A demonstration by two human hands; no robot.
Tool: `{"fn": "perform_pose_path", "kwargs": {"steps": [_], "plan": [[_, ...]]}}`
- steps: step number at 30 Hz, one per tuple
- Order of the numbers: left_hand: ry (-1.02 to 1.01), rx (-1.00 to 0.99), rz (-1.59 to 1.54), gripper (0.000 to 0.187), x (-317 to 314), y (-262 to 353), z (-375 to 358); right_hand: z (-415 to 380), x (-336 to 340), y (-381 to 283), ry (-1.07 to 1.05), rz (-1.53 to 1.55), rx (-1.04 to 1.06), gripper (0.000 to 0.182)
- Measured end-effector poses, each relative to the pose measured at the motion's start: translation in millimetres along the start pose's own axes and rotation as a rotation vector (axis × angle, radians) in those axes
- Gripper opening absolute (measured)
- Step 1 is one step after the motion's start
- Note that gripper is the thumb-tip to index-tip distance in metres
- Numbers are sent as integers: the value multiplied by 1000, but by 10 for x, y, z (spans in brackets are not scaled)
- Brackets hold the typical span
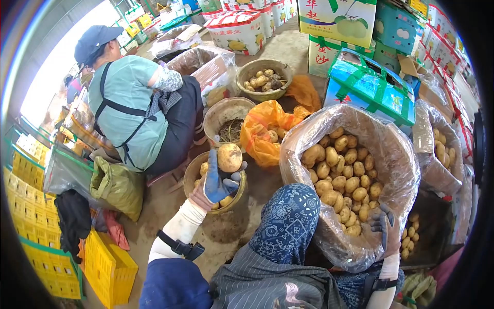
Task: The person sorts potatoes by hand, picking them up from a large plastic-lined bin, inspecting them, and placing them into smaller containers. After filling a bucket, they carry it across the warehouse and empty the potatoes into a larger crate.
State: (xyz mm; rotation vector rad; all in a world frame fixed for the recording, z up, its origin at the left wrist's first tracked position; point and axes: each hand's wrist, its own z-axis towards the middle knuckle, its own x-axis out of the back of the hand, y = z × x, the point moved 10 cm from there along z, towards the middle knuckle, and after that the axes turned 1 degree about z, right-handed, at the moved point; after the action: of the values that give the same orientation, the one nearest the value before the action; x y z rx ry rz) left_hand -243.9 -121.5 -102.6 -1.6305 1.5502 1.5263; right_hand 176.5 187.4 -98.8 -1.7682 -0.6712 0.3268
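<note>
My left hand (218, 181), in a blue-and-grey work glove, is closed around a large potato (229, 157). It holds the potato above a bucket (194, 172) that has more potatoes in it. My right hand (385, 226), gloved too, rests at the right inner side of a big container lined with clear plastic (404, 165). Its fingers are stretched out beside the heap of potatoes (350, 180) in there, and no potato shows in them.
An orange mesh bag (260, 131) with potatoes lies between the buckets and the lined container. Beyond are a tub of potatoes (280, 67) and a bucket with dark scraps (216, 110). A co-worker (131, 98) sits at left. Cartons (370, 85) and yellow crates (108, 268) stand around.
</note>
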Motion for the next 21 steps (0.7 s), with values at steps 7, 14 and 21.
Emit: {"fn": "perform_pose_path", "kwargs": {"steps": [7,14,21], "plan": [[138,-65,79,60,76,123,-115,9,1,9,-4,-33,23,53],[162,-366,647,54,30,278,-304,-11,-44,-41,-2,-74,7,49],[52,-476,1118,50,-1048,118,-508,-144,-67,-106,-32,-51,30,48]]}}
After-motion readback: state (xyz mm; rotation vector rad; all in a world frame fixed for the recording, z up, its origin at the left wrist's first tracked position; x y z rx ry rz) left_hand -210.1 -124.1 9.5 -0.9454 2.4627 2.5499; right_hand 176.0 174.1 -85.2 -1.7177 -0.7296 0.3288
